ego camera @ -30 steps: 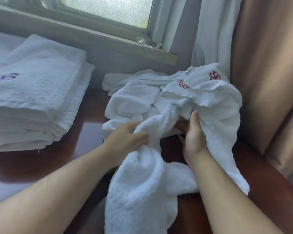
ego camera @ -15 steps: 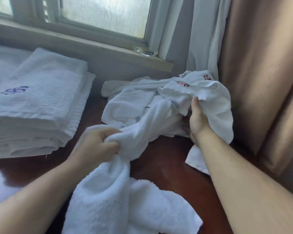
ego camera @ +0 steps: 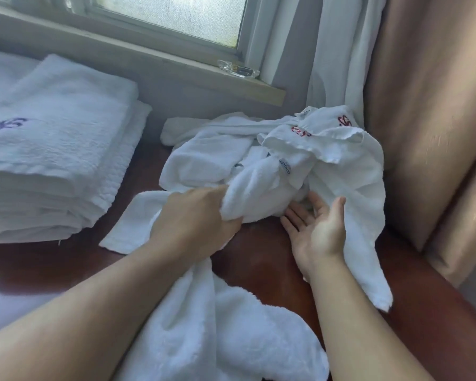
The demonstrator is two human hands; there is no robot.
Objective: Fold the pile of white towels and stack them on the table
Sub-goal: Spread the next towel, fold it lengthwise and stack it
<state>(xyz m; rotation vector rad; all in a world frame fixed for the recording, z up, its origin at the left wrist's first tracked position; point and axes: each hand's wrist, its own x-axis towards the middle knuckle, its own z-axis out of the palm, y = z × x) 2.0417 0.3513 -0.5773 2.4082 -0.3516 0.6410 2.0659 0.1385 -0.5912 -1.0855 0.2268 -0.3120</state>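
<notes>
A fluffy white towel (ego camera: 226, 320) runs from the table's near edge up into the crumpled pile of white towels (ego camera: 286, 160) at the back right. My left hand (ego camera: 193, 221) grips this towel in a fist just in front of the pile. My right hand (ego camera: 318, 226) lies palm up with straight fingers under the pile's front edge, a thin towel with red embroidery (ego camera: 349, 188) draped beside it. A stack of folded white towels (ego camera: 55, 160) with a purple emblem stands at the left on the dark wooden table (ego camera: 259, 259).
A window sill (ego camera: 176, 67) with a small glass dish (ego camera: 238, 68) runs behind the table. White and tan curtains (ego camera: 423, 119) hang at the right, close against the pile. A flat white cloth (ego camera: 132, 224) lies between the stack and my left hand.
My left hand has moved back toward the pile with the fluffy towel. My right hand has let go of the thin towel and now lies open, palm up, lower at the pile's front.
</notes>
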